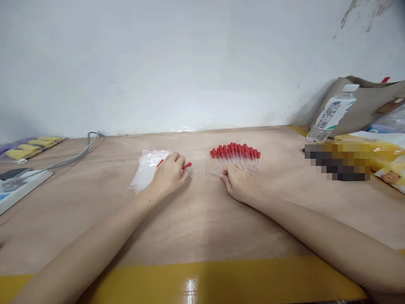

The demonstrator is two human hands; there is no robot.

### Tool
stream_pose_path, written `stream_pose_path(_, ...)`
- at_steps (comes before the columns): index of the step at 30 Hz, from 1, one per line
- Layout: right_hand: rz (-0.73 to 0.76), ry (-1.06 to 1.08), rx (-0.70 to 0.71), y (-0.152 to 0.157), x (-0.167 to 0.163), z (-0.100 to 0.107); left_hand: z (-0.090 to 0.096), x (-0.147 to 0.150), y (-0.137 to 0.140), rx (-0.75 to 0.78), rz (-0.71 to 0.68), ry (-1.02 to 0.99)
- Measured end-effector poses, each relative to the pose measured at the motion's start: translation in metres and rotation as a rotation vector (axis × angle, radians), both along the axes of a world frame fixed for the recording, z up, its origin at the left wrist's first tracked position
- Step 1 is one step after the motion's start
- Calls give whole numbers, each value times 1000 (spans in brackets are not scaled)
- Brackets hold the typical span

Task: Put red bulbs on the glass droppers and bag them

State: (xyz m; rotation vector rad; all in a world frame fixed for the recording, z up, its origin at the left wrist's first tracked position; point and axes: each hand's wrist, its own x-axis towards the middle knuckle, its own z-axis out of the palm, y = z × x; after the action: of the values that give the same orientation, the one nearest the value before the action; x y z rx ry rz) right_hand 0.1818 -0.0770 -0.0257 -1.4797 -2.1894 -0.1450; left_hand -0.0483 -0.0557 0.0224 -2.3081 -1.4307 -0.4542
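Note:
My left hand (172, 173) is closed, with a red rubber bulb (187, 165) sticking out between thumb and fingers. Another bit of red (160, 163) shows at the far side of that hand, partly hidden. In the pinched fingers of my right hand (239, 182) lies a clear dropper tube (216, 173), pointing left. Behind the right hand, several red-capped droppers (234, 148) lie fanned out side by side, their lower ends partly covered. Between the hands is a row of bare clear tubes (198, 165). Clear plastic zip bags (144, 169) lie beneath and left of the left hand.
A water bottle (332, 114) leans by a grey bag (357, 101) at the right, near a yellow package (373, 145) and a blurred-out dark object (340, 162). A grey cable (79, 156) and a white power strip (27, 190) lie left. Yellow tape (158, 280) edges the table.

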Motion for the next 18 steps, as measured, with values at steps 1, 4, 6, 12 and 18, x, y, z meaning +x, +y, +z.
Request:
stream_pose_path(1, -5, 19, -16, 1, 1, -1, -1, 3, -10, -40, -24, 72)
stream_pose_path(4, 10, 58, -41, 3, 2, -2, -4, 13, -33, -116, -83, 281)
stream_pose_path(6, 49, 71, -41, 2, 2, -3, -8, 18, -40, -148, -145, 366)
stream_pose_path(12, 127, 138, -4, 5, 3, -7, -20, 16, -29, -230, -368, 132)
stream_pose_path(18, 271, 152, 34, 6, 3, -10, -37, 8, -19, -263, -396, -358)
